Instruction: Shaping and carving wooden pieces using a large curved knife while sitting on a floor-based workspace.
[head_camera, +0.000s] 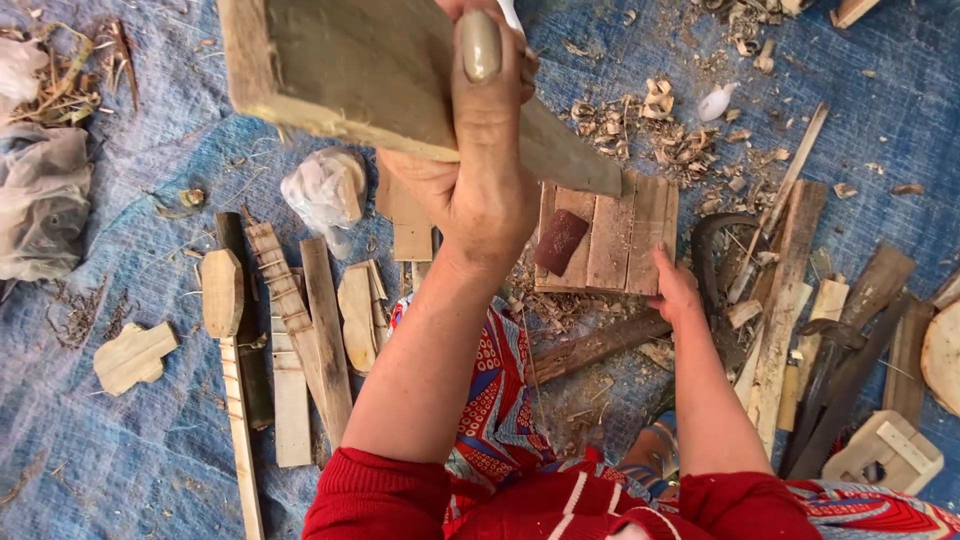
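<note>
The wooden board (370, 75) is flat, rough-sawn and grey-brown, with a pale splintery edge along its lower side; it tapers toward a narrower end on the right. The left hand (480, 170) has it raised up close to the camera, fingers closed round it, the thumb pressed flat across its face and the other fingers hidden behind it.

Below that hand and to its right, the right hand (675, 290) reaches down to a small slatted panel (615, 235) made of short planks set side by side. The fingers rest on the panel's lower right corner; how far they curl is not clear. A dark reddish scrap of sandpaper (560, 242) lies on the panel, to the left of the right hand.

Beyond the panel, curly wood shavings (660, 135) are scattered over a woven blue tarpaulin (100, 440). Left of the raised hand lie thin notched wooden strips (285, 300) and a rounded paddle-shaped piece (222, 292), all pale and bare. To the right of the right hand, darker weathered sticks (850, 370) lie in a loose heap.
</note>
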